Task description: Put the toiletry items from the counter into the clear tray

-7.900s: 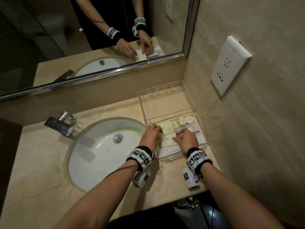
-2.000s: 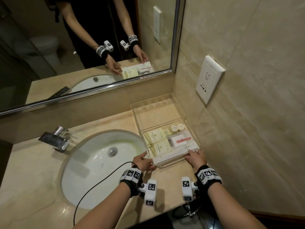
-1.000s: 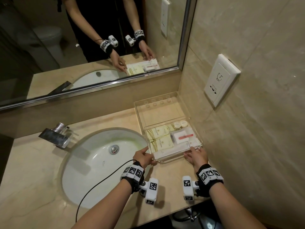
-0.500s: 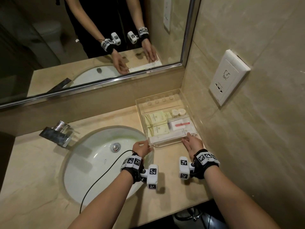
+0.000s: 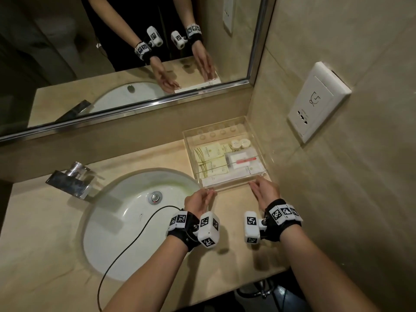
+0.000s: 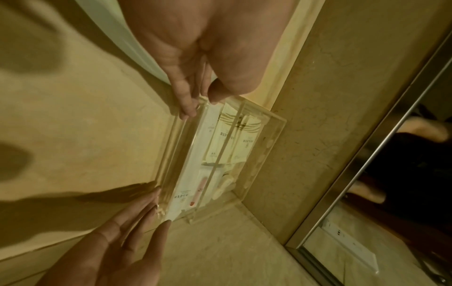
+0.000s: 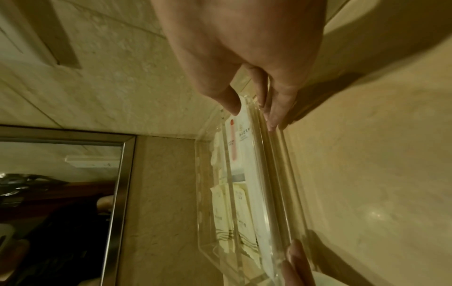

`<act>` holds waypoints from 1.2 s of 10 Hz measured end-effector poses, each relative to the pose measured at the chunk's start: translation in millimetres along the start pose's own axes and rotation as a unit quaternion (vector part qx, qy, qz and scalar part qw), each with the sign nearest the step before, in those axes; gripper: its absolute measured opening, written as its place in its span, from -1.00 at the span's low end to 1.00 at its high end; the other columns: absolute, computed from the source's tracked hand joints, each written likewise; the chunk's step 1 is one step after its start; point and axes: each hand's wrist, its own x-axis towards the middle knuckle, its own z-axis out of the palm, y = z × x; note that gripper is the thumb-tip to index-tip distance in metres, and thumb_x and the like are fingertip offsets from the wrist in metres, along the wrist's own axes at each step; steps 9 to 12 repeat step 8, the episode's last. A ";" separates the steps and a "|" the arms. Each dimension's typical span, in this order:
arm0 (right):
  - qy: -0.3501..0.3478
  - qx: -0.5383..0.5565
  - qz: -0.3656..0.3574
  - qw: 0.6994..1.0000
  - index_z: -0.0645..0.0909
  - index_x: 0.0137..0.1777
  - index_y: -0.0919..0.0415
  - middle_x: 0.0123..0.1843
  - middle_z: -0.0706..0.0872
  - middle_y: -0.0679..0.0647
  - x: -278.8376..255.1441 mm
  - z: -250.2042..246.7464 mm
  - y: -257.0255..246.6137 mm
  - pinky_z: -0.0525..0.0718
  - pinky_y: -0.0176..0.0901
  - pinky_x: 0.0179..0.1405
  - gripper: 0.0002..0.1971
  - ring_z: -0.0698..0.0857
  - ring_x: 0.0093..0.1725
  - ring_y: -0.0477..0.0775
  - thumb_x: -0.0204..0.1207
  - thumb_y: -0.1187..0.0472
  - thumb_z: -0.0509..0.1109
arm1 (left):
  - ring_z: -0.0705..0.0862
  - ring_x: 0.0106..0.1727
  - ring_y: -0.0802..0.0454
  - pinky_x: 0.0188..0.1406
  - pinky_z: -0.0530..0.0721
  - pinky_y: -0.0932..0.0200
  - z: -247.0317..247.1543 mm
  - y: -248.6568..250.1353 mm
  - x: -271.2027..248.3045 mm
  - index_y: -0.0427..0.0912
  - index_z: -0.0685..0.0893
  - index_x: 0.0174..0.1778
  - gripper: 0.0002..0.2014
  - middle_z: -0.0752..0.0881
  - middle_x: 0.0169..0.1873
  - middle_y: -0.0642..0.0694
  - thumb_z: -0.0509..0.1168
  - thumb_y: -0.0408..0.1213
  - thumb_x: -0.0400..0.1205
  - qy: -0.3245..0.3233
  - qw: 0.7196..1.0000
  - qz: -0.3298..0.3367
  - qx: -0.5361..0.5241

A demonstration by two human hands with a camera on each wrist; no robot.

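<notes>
The clear tray [image 5: 262,140] sits in the counter [image 5: 45,221] corner by the wall. Inside lie 2 yellow packets [image 5: 210,162], 2 small round jars [image 5: 240,144] and white packs [image 5: 245,164] — one shows a red stick [image 5: 246,161]. The left hand [image 5: 198,200] and right hand [image 5: 265,191] touch its front edge, fingers straight, holding nothing.

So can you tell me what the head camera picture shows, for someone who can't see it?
Two hands, left hand and right hand, touch the near edge of a clear plastic tray full of small toiletry packets, tucked in a beige counter's corner. A white oval sink lies left, below a mirror.
</notes>
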 end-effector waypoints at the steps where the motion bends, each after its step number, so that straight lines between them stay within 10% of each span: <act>1: -0.001 0.011 0.002 1.000 0.58 0.30 0.51 0.19 0.72 0.31 -0.9 9.4 -5.3 0.68 -0.06 0.33 -0.68 0.76 0.07 0.12 0.55 0.49 0.34 | 0.76 0.07 -0.23 -0.07 0.80 0.15 4.8 5.3 3.6 -0.57 0.65 -0.06 -0.88 0.73 -0.02 -0.43 0.24 -0.57 0.59 -0.007 1.000 0.008 -0.015; 5: -0.038 -0.025 0.014 0.999 0.65 0.24 0.42 0.03 0.70 0.16 7.5 40.2 -27.5 0.62 -0.09 0.39 -0.69 0.67 0.12 0.01 0.52 0.51 0.29 | 0.68 -0.10 0.03 0.06 0.69 0.28 20.1 29.4 18.1 -0.53 0.26 0.53 -0.56 0.38 0.54 -0.40 0.00 -0.57 0.69 -0.033 0.993 0.003 -0.113; 7: -0.059 -0.053 -0.011 0.997 0.65 0.17 0.35 0.47 0.58 0.22 6.2 47.3 -36.0 0.55 -0.15 0.39 -0.67 0.62 0.09 0.01 0.48 0.57 0.25 | 0.66 0.31 -0.14 0.22 0.65 0.17 25.8 35.0 8.8 -0.53 0.39 0.44 -0.60 0.52 0.45 -0.37 -0.04 -0.59 0.67 -0.036 0.997 0.021 -0.070; 8: -0.076 -0.059 -0.006 0.995 0.57 0.28 0.42 0.00 0.69 0.22 9.2 39.4 -32.0 0.55 0.03 0.47 -0.72 0.65 -0.04 0.02 0.59 0.47 0.27 | 0.74 0.16 -0.20 0.14 0.74 0.06 16.8 34.4 11.5 -0.50 0.42 0.30 -0.71 0.71 0.17 -0.37 0.04 -0.57 0.66 -0.001 0.998 0.018 -0.062; 12: -0.076 -0.059 -0.006 0.995 0.57 0.28 0.42 0.00 0.69 0.22 9.2 39.4 -32.0 0.55 0.03 0.47 -0.72 0.65 -0.04 0.02 0.59 0.47 0.27 | 0.74 0.16 -0.20 0.14 0.74 0.06 16.8 34.4 11.5 -0.50 0.42 0.30 -0.71 0.71 0.17 -0.37 0.04 -0.57 0.66 -0.001 0.998 0.018 -0.062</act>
